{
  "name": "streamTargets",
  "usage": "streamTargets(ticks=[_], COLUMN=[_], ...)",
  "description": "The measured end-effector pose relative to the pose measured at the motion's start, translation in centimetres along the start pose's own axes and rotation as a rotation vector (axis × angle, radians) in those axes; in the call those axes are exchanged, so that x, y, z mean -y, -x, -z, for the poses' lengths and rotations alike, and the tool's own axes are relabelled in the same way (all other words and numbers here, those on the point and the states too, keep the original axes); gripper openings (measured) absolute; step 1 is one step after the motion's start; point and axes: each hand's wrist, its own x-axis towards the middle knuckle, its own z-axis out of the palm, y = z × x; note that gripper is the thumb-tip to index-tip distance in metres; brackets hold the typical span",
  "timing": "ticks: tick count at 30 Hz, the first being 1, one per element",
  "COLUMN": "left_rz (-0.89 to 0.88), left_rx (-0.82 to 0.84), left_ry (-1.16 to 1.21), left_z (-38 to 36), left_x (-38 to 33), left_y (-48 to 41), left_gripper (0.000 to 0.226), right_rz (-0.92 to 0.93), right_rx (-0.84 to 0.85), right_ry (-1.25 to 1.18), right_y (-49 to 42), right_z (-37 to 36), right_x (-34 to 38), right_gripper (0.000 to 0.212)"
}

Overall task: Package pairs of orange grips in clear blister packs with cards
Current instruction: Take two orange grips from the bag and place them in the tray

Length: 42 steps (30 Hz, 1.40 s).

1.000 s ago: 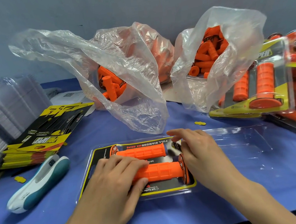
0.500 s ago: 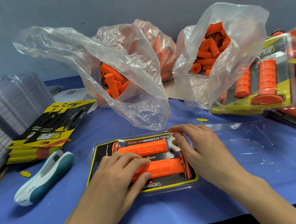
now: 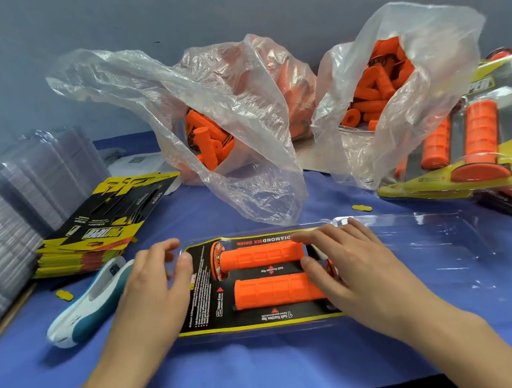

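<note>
An open clear blister pack (image 3: 442, 237) lies on the blue cloth in front of me. Its left half holds a black-and-yellow card (image 3: 205, 297). Two orange grips lie on that card, the upper grip (image 3: 261, 255) and the lower grip (image 3: 274, 290), parallel and lengthwise. The pack's empty lid half is spread flat to the right. My left hand (image 3: 157, 286) sits at the pack's left edge with loosely curved fingers, the thumb touching the card's edge. My right hand (image 3: 354, 268) rests with straight, spread fingers on the right ends of both grips, hiding them.
Two clear plastic bags, the left bag (image 3: 228, 127) and the right bag (image 3: 395, 90), stand behind, full of loose orange grips. A card stack (image 3: 100, 229) and stacked empty blisters (image 3: 12, 200) are on the left, with a white-and-teal hand tool (image 3: 83, 310) nearby. Finished packs (image 3: 471, 146) pile at the right.
My left hand has come off the lower grip and moved left to the pack's edge. My right hand stays on the grips' right ends. The view has shifted slightly.
</note>
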Motion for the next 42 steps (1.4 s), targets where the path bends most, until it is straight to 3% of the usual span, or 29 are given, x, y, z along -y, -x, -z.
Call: streamTargets(ticks=[2,6,9,12,17,20,23,27,29,32,36,39,42], left_rz=[0.131,0.230,0.336,0.309,0.203,0.180,0.152,0.132,0.126,0.111,0.099,0.094,0.102], left_rx=[0.085,0.098,0.204,0.242,0.124,0.126,0.130,0.122,0.117,0.116,0.113,0.099,0.108], left_ry=[-0.001,0.019,0.130,0.059,-0.098,-0.091,-0.075,-0.062,-0.047,-0.049,-0.033,-0.026,-0.057], left_z=[-0.2,-0.2,-0.4,-1.1,-1.7,-1.8,-1.7,-1.8,-1.8,-1.7,-1.5,-1.4,-1.2], left_x=[0.8,1.8,2.0,1.9,1.4,1.5,1.9,2.0,2.0,1.8,1.7,1.9,2.3], left_y=[-0.5,-1.4,-1.7,-1.4,-0.4,-0.5,-0.5,-0.3,-0.3,-0.1,-0.1,-0.1,-0.3], left_gripper=[0.037,0.047,0.051,0.040,0.025,0.027,0.027,0.034,0.035,0.032,0.033,0.040,0.050], right_rz=[0.016,0.033,0.039,0.054,0.059,0.087,-0.039,-0.605,-0.889,-1.028,-1.001,-0.943,-0.864], right_rx=[-0.005,-0.026,-0.042,-0.097,-0.156,-0.333,-0.470,-0.448,-0.535,-0.664,-0.755,-0.786,-0.854], right_ry=[0.027,0.055,0.054,0.045,0.037,0.003,-0.377,-1.134,-1.468,-1.711,-1.667,-1.530,-1.349], right_y=[0.0,0.0,0.0,-0.1,0.1,1.7,5.2,8.8,9.6,8.9,7.0,6.2,6.0], right_z=[0.1,-0.1,-0.2,-0.2,0.2,0.6,0.3,-1.5,-1.4,-0.4,-0.4,-1.6,-2.9], right_x=[0.1,-0.2,-0.1,-0.1,-0.1,0.7,2.5,4.4,4.7,4.3,3.5,3.9,4.6], right_gripper=[0.047,0.049,0.045,0.037,0.031,0.028,0.016,0.030,0.015,0.010,0.017,0.003,0.016])
